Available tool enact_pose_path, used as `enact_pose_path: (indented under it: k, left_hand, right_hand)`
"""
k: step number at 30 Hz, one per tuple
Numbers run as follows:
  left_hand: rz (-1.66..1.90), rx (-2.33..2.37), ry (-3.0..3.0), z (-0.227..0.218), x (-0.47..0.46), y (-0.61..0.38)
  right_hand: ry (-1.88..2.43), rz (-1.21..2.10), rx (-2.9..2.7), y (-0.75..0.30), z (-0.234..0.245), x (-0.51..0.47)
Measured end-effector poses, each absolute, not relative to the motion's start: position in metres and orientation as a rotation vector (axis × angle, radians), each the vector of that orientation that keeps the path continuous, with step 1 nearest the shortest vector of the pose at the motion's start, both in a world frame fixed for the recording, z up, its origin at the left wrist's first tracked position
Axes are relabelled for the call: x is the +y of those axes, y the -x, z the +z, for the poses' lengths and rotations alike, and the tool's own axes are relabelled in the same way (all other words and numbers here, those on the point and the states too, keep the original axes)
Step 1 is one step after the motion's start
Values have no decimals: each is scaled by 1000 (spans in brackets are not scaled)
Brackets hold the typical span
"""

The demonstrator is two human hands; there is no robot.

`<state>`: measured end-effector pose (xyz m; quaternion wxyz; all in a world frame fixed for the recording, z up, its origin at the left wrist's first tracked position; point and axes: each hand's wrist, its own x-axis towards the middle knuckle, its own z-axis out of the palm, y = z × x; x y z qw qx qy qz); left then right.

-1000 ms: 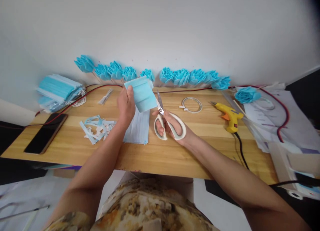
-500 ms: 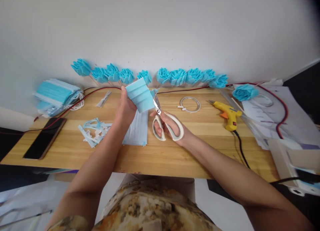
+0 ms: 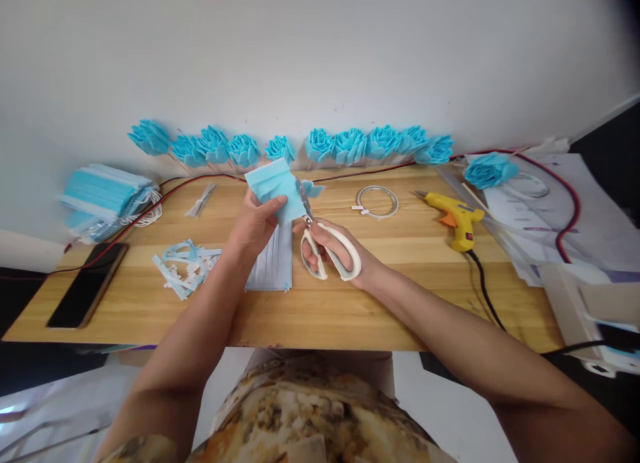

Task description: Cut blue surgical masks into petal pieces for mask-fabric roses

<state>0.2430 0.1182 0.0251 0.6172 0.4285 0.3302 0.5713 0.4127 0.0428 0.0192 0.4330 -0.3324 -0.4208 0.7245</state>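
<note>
My left hand [image 3: 257, 221] is closed on a pleated light-blue piece of face mask [image 3: 275, 186], its thumb lying across the front. White-handled scissors [image 3: 345, 253] are in my right hand [image 3: 327, 239], fingers through the loops. Their blades lie along the right edge of the blue piece, and a small blue offcut [image 3: 313, 190] sticks out to the right of them. Below my hands a pale flat mask [image 3: 273, 266] lies on the wooden table, partly hidden by my left hand and arm. Left of that arm is a heap of trimmed strips [image 3: 185, 266].
Several blue fabric flowers [image 3: 350, 146] stand along the wall. A bagged stack of masks [image 3: 103, 199] and a phone [image 3: 87, 286] are at left. To the right are a ring of white tape [image 3: 377, 201], a yellow glue gun [image 3: 457, 219] with its cord, another blue flower [image 3: 490, 171] and papers [image 3: 600, 216].
My left thumb has moved from the edge onto the front of the blue piece. The scissor blades now lie further along its right edge, and the offcut sticks out more.
</note>
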Motion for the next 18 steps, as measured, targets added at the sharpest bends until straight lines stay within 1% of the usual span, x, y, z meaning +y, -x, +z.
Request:
enact_pose_path:
  k: [10,14,18]
  left_hand:
    - [1385,842,-805,21,123,-236]
    - [1394,805,-844,14,133,-228]
    - [1426,739,-832,14,139,-220]
  right_hand:
    - [814,1868,-1029,-415,20,46]
    - [858,1856,-1121,-423,29,47]
    - [855,1912,-1273,-432,36,51]
